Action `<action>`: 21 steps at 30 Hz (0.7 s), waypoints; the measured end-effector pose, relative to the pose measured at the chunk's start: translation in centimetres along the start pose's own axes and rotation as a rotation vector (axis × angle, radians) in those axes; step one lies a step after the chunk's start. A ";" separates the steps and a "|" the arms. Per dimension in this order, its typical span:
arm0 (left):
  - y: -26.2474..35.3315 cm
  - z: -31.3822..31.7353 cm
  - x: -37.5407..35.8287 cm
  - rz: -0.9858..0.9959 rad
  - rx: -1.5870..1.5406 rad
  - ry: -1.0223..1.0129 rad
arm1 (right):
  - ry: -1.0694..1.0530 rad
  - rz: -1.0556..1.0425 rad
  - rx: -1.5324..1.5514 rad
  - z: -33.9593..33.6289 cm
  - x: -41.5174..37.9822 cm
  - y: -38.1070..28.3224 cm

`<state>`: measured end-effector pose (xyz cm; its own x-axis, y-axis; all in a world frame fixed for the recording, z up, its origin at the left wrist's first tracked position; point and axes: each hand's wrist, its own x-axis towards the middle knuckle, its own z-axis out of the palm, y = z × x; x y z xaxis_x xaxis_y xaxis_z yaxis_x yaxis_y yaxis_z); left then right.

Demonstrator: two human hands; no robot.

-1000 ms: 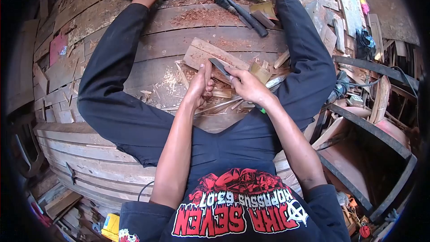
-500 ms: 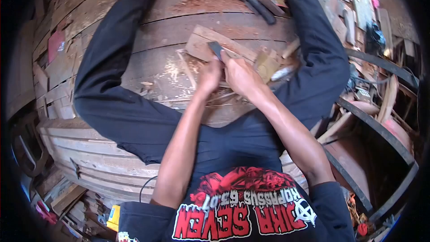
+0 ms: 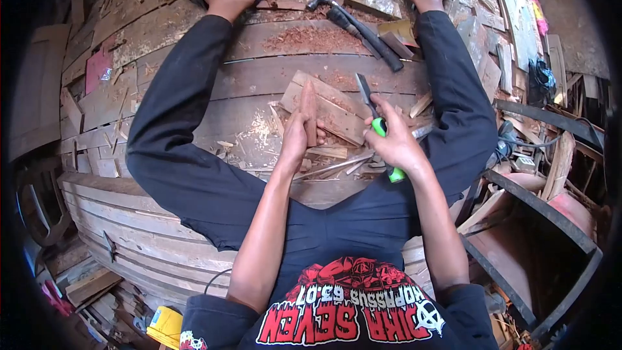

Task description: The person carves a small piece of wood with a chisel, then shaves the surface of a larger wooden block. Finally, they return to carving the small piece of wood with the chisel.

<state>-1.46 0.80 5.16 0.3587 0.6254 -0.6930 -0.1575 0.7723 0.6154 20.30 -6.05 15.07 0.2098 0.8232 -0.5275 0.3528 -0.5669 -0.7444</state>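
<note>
My left hand (image 3: 297, 137) is wrapped round a reddish piece of carved wood (image 3: 309, 98), held upright with its tapered end away from me. In my right hand (image 3: 397, 142) is a chisel (image 3: 380, 127) with a bright green handle, its dark flat blade angled up and to the left. The blade and the carved wood are apart. Beneath and between the hands lies a flat wooden board (image 3: 335, 114), tilted across the floor. Thin wood offcuts (image 3: 329, 151) are scattered just in front of my lap.
Beyond the board lies a claw hammer (image 3: 369, 35) with a black handle, near a wood block (image 3: 372, 1). Reddish shavings (image 3: 314, 39) cover the plank floor. Stacked planks (image 3: 142, 220) stand at left, a dark metal-edged frame (image 3: 544, 220) at right, a yellow container (image 3: 165, 325) at lower left.
My hands were close together over the board with the chisel blade there. They have drawn apart, the right hand moving right with the chisel. The carved wood now shows in my left hand.
</note>
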 end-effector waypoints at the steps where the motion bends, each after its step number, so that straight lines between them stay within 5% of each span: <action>1: 0.6 -0.1 -0.1 0.014 0.012 -0.050 | 0.009 -0.068 -0.022 0.7 0.1 0.4; 5: 2.0 0.4 -0.9 0.026 -0.110 -0.006 | -0.003 -0.072 -0.022 3.0 0.5 1.2; 8: 0.9 -1.6 -0.2 -0.162 -0.032 -0.005 | -0.010 -0.174 0.096 3.8 0.2 1.3; 13: 2.3 0.4 -1.2 -0.242 -0.118 -0.022 | -0.087 -0.017 0.152 3.5 -0.4 2.2; 16: 1.3 -0.3 0.4 -0.326 -0.157 -0.051 | -0.171 -0.172 0.438 2.8 -1.1 2.1; 20: 0.4 -0.2 0.4 -0.317 -0.239 -0.017 | -0.142 0.175 0.101 2.9 0.5 4.9; 21: 0.6 0.2 0.4 -0.323 -0.209 -0.013 | -0.092 0.248 -0.178 2.0 0.0 1.3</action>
<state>-1.28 1.48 5.36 0.4317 0.3455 -0.8332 -0.2185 0.9363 0.2750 18.96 -6.87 13.34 0.2289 0.6498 -0.7248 0.4568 -0.7292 -0.5095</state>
